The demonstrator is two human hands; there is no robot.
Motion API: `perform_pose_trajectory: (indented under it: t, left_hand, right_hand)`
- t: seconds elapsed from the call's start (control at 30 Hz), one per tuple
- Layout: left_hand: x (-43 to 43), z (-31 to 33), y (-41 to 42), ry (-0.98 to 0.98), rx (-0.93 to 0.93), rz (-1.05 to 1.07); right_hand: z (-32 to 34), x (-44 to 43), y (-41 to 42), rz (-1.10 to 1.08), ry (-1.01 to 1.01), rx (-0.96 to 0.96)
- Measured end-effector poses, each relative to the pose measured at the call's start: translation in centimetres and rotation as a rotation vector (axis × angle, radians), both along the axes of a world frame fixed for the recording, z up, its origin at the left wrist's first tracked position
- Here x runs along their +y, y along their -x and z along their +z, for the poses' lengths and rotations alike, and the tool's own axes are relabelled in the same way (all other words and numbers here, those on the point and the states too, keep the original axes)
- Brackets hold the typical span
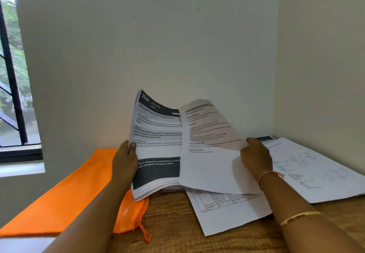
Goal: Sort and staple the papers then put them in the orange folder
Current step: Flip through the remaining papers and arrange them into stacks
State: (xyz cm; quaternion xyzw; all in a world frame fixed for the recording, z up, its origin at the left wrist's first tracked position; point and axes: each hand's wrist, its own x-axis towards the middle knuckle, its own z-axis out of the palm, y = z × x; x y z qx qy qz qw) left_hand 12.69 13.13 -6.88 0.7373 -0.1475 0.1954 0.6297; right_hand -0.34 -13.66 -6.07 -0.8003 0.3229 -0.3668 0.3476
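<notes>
My left hand (125,162) grips the left edge of a thick stack of printed papers (158,144), held upright with its lower edge near the wooden table (173,225). The top page carries a dark header reading 2644. My right hand (255,159) pinches a single printed sheet (209,154) at its right edge, swung out to the right of the stack and blurred. The orange folder (59,203) lies flat on the table's left side, partly behind my left forearm, with a zip pull cord (145,233) at its near corner. No stapler is in view.
Loose sheets lie on the table's right: one with a printed table (221,211) under the held sheet, and a large handwritten page (316,169) further right. Walls meet in a corner behind the table. A barred window (13,75) is at the left.
</notes>
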Motion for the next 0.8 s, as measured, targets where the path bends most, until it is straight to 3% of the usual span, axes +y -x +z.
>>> perform_pose_trajectory:
  t: [0.13,0.27,0.5,0.8]
  left_hand:
    - [1.1,-0.7,-1.4,0.070,0.044,0.083]
    - [1.7,-0.8,-2.0,0.138,0.093,0.147]
    - [2.0,-0.8,-2.0,0.314,0.155,0.210]
    - [1.9,-1.0,-2.6,0.392,0.178,0.142]
  right_hand:
    - [0.0,-0.6,0.3,-0.203,0.131,0.182]
    - [-0.4,-1.1,0.8,-0.250,0.193,0.345]
    - [-0.7,-1.1,0.8,-0.231,0.233,0.511]
    - [-0.7,-0.7,0.2,-0.042,0.176,0.520]
